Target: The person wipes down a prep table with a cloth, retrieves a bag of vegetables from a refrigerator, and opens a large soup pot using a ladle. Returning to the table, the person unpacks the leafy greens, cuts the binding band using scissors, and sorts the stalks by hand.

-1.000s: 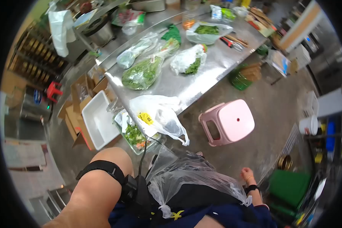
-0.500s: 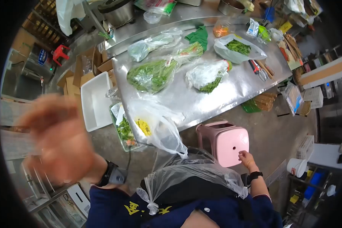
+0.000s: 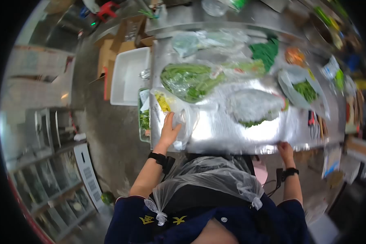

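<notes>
My left hand point(image 3: 169, 132) lies at the left front corner of the steel table, fingers stretched out against a clear plastic bag point(image 3: 186, 126) with a yellow patch point(image 3: 163, 102) beside the fingertips. My right hand point(image 3: 286, 151) is at the front edge of the table point(image 3: 215, 143), its fingers curled onto the rim. Between and beyond the hands lie a bagged bunch of leafy greens point(image 3: 187, 79) and a white plastic bag point(image 3: 254, 103) with greens showing beneath it. Farther right, an open bag point(image 3: 292, 83) holds green leaves.
A white tub point(image 3: 130, 75) and cardboard boxes point(image 3: 110, 49) stand left of the table, near a green crate point(image 3: 144, 122) of vegetables. Scissors point(image 3: 313, 125) lie at the table's right. A pink stool point(image 3: 259, 171) is partly hidden below the front edge.
My left hand has come from the raised left side down to the plastic bag. My right hand has moved from above the pink stool to the table edge. The view has shifted nearer the table.
</notes>
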A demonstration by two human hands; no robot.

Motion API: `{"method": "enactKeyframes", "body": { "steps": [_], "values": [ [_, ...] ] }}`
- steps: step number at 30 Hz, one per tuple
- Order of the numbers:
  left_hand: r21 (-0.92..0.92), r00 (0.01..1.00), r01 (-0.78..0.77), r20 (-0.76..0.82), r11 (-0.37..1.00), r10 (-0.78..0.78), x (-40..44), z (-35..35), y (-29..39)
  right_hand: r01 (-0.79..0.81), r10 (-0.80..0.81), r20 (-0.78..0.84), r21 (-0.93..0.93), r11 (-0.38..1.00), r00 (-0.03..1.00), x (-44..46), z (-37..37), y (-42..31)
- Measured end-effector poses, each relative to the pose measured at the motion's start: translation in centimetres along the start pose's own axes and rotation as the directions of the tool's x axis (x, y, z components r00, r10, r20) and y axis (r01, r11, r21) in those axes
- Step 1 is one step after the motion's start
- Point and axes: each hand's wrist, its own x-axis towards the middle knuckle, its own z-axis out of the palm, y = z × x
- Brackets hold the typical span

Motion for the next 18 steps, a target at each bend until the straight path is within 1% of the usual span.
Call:
{"method": "enactKeyframes", "body": {
  "steps": [1, 2, 3, 5, 6, 7, 8, 9, 10, 11, 12, 13, 14, 15, 16, 17, 18],
  "values": [
    [0.066, 0.997, 0.062, -0.041, 0.996, -0.06, 0.6, -0.3, 1.3, -0.008, 0.01, 0.033, -0.078, 0.997, 0.999, 2.0, -0.5, 1.0],
    [0.13, 0.991, 0.126, -0.061, 0.983, -0.119, 0.8, -0.8, 2.6, -0.005, 0.009, 0.084, -0.039, 0.999, 0.996, 4.1, -0.4, 2.8],
    [0.153, 0.988, 0.15, -0.065, 0.977, -0.141, 0.5, -1.4, 4.0, -0.019, 0.019, 0.132, -0.002, 1.0, 0.991, 5.7, -0.1, 4.5],
    [0.371, 0.955, 0.202, -0.282, 0.906, -0.097, -0.8, -1.8, 6.9, -0.014, 0.005, 0.291, 0.029, 0.999, 0.957, 6.1, -2.4, 2.7],
    [0.404, 0.953, 0.205, -0.288, 0.891, -0.089, -1.4, -1.8, 8.4, 0.135, -0.129, 0.212, -0.015, 0.991, 0.969, 6.4, -1.9, 3.4],
    [0.437, 0.952, 0.206, -0.298, 0.875, -0.075, -2.2, -1.6, 10.1, 0.279, -0.269, 0.13, -0.065, 0.958, 0.954, 6.1, -1.1, 4.3],
    [0.491, 0.975, 0.141, -0.22, 0.86, -0.034, -3.0, -0.9, 11.5, 0.311, -0.299, 0.116, -0.102, 0.945, 0.947, 5.9, -1.1, 4.3],
    [0.442, 0.99, -0.022, 0.132, 0.897, -0.041, -2.5, -0.7, 13.7, 0.351, -0.332, 0.156, -0.12, 0.929, 0.93, 5.9, -1.2, 4.1],
    [0.513, 0.849, -0.1, 0.491, 0.853, -0.195, -2.0, 1.3, 15.4, 0.464, -0.442, 0.15, -0.18, 0.867, 0.884, 6.1, -0.9, 4.3],
    [0.284, 0.789, -0.215, 0.614, 0.934, -0.006, -2.6, 3.7, 14.9, 0.401, -0.382, 0.138, -0.159, 0.902, 0.914, 6.3, -0.7, 4.0],
    [0.191, 0.769, -0.147, 0.639, 0.97, -0.009, -3.0, 5.9, 15.2, 0.396, -0.375, 0.149, -0.155, 0.905, 0.915, 6.7, -0.5, 4.5],
    [0.12, 0.897, -0.253, 0.402, 0.96, 0.186, -5.0, 9.1, 13.0, 0.414, -0.396, 0.137, -0.148, 0.898, 0.908, 6.9, -0.5, 4.8],
    [0.201, 0.916, -0.226, 0.375, 0.953, 0.138, -5.3, 11.0, 12.2, 0.416, -0.388, 0.196, -0.135, 0.899, 0.901, 7.0, -1.1, 3.8],
    [0.238, 0.945, -0.193, 0.306, 0.952, 0.115, -4.9, 12.4, 11.6, 0.432, -0.354, 0.305, -0.245, 0.868, 0.884, 7.9, -0.3, 5.5],
    [0.268, 0.951, -0.22, 0.275, 0.938, 0.144, -4.8, 12.9, 11.3, 0.513, -0.475, 0.209, -0.202, 0.834, 0.855, 7.6, -0.6, 5.7],
    [0.293, 0.956, -0.237, 0.242, 0.926, 0.168, -5.0, 13.6, 11.2, 0.513, -0.478, 0.197, -0.216, 0.831, 0.856, 7.3, -1.5, 6.1],
    [0.342, 0.96, -0.245, 0.214, 0.907, 0.179, -5.2, 13.9, 11.1, 0.438, -0.392, 0.271, -0.137, 0.889, 0.879, 6.6, -2.8, 4.5]
  ]
}}
